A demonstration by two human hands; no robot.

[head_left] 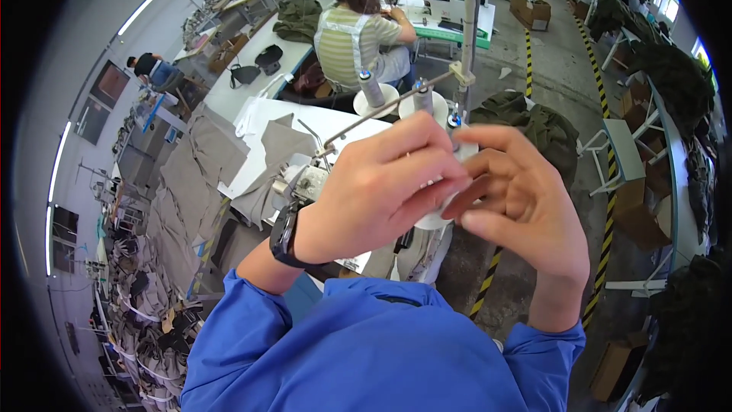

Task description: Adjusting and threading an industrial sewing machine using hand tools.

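At the left we see grey-brown cloth pieces (217,141), which lie beside and upon a white table (320,111); next comes the left hand (389,179), with a black watch (284,233) at its wrist; its fingertips are pinched narrow, but we cannot tell if they hold something thin; beyond the hands, in the middle, we find the upright thread cones (372,93), partly covered by them; then the right hand (522,198) has its fingers curled, and its grip we cannot tell; farther right runs striped floor tape (608,214).
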